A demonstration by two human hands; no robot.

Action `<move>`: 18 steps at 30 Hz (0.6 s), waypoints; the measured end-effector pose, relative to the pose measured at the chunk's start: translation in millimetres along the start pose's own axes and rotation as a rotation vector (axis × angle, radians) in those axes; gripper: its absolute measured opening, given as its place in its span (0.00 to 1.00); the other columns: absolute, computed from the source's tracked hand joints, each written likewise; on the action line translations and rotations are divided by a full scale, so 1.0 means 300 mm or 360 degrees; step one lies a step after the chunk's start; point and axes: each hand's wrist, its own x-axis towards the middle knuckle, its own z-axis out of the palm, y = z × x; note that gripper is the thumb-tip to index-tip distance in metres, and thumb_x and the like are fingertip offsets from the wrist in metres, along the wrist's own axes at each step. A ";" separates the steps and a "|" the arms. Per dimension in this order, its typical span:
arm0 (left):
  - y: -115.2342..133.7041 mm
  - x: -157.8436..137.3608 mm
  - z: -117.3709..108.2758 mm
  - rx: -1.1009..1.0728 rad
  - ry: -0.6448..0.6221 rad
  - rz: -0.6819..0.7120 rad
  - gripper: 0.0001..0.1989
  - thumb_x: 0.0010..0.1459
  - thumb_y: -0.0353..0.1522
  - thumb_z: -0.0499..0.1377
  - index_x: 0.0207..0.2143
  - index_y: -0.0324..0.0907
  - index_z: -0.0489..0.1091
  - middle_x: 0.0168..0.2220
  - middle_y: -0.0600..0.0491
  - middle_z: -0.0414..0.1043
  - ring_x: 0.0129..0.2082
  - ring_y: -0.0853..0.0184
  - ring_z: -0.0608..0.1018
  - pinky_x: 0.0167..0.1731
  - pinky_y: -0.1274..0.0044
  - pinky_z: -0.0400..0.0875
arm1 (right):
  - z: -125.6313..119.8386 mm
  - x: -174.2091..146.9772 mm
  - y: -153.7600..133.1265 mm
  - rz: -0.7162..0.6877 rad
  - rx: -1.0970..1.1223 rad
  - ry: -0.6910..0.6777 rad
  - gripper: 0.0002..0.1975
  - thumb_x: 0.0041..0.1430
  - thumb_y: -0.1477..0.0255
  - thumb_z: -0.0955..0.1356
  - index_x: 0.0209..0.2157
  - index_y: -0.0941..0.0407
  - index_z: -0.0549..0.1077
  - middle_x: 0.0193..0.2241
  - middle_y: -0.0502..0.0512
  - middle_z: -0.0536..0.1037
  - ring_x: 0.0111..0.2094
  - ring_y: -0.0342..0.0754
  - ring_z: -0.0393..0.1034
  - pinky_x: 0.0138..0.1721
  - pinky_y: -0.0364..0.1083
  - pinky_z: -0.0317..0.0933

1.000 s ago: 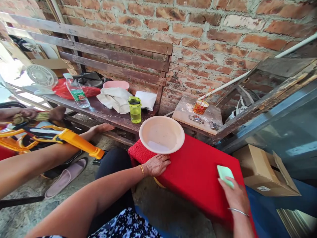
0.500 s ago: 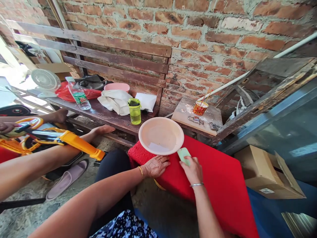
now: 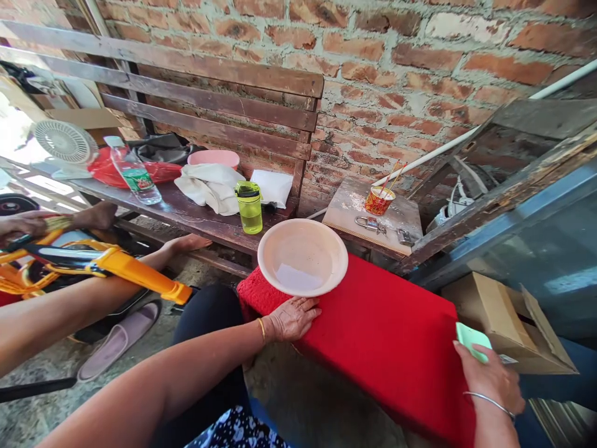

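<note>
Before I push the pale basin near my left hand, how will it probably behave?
The basin probably would not roll, as it sits upright. The bright patch inside suggests water, so it may slosh. The red cloth beneath could make it drag.

A narrow gold-coloured bangle [image 3: 262, 331] circles the left wrist [image 3: 271, 328], and a slim, shiny silver-coloured bracelet [image 3: 489, 401] rings the right wrist [image 3: 485, 387]. Both forearms [image 3: 158, 386] are bare where they show. Dark, nearly black trousers [image 3: 208, 317] cover the leg, smooth over the rounded knee. The top [image 3: 236, 429] is dark, densely blotched with white and pale bluish spots.
</note>
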 end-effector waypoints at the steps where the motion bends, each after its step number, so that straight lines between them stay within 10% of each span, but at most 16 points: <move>1: 0.001 -0.001 -0.001 -0.0003 0.0005 0.0001 0.19 0.62 0.30 0.56 0.55 0.40 0.70 0.56 0.42 0.71 0.58 0.56 0.73 0.59 0.65 0.67 | 0.003 -0.029 -0.051 -0.0106 0.0057 -0.0009 0.37 0.53 0.40 0.60 0.53 0.48 0.75 0.42 0.71 0.75 0.41 0.66 0.73 0.36 0.58 0.64; 10: -0.005 -0.018 0.004 0.0024 0.0000 -0.0011 0.21 0.61 0.29 0.56 0.57 0.41 0.69 0.57 0.42 0.70 0.57 0.56 0.74 0.57 0.65 0.71 | 0.117 -0.369 -0.760 -0.1156 0.0301 -0.0268 0.17 0.60 0.57 0.68 0.48 0.48 0.77 0.43 0.55 0.73 0.44 0.51 0.70 0.44 0.47 0.60; 18: -0.003 -0.027 -0.009 0.0059 0.0045 0.0015 0.21 0.61 0.27 0.54 0.57 0.43 0.68 0.56 0.43 0.72 0.56 0.58 0.75 0.55 0.67 0.73 | 0.116 -0.182 -0.713 -0.1150 0.0240 -0.0305 0.17 0.59 0.57 0.69 0.48 0.46 0.77 0.43 0.53 0.73 0.44 0.50 0.70 0.47 0.47 0.59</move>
